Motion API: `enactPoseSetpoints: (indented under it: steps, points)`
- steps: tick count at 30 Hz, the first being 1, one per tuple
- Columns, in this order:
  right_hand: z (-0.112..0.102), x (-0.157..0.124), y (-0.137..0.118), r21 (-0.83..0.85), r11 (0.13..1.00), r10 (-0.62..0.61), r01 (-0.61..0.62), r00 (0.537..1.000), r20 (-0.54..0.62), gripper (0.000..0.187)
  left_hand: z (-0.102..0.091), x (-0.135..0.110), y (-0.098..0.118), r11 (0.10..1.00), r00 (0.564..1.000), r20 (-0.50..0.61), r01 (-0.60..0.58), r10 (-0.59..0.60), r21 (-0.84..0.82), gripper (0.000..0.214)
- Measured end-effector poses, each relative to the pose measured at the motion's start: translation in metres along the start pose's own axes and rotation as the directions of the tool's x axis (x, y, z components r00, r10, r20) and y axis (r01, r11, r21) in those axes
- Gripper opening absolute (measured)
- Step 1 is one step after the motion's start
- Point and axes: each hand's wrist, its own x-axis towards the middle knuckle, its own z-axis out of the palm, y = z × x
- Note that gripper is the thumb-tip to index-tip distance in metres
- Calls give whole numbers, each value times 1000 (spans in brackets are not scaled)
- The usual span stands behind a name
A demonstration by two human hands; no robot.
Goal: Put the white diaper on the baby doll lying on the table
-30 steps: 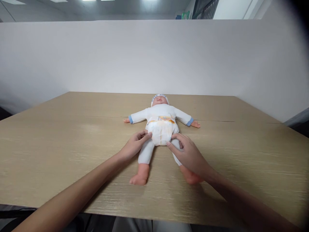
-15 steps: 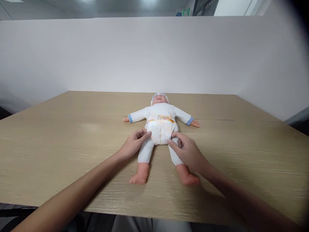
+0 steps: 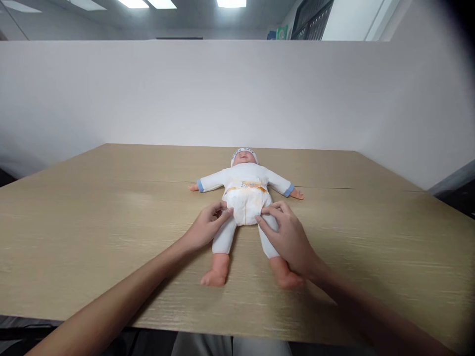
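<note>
I see the left hand (image 3: 208, 226) and right hand (image 3: 291, 240), both bare, forearms (image 3: 148, 279) too. There, grey trousers (image 3: 204, 344)!

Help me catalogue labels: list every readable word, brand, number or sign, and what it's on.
None can be read for certain.
Hat: dark lettering, too small and blurred.
Diaper: orange print; any words too small.
Green background item: any marking too blurred.

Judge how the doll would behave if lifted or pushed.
The doll may hang floppy when lifted, since its arms and legs lie splayed in soft-looking cloth. It seems unlikely to roll, lying on its back with arms and legs spread wide. Pushed, it would probably slide rather than tip, lying low on the table.
</note>
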Motion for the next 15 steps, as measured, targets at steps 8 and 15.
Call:
enactPoseSetpoints:
  steps: [8, 15]
  points:
    - [-5, 15, 19, -57, 989, -147, 138, 965, -216, 24, -14, 1, -6, 900, 947, -161, -196, 276, 390, 30]
    - [6, 36, 57, 59, 960, -274, 273, 962, 5, 54, -25, 35, -24, 680, 854, 59, -451, 516, 578, 46]
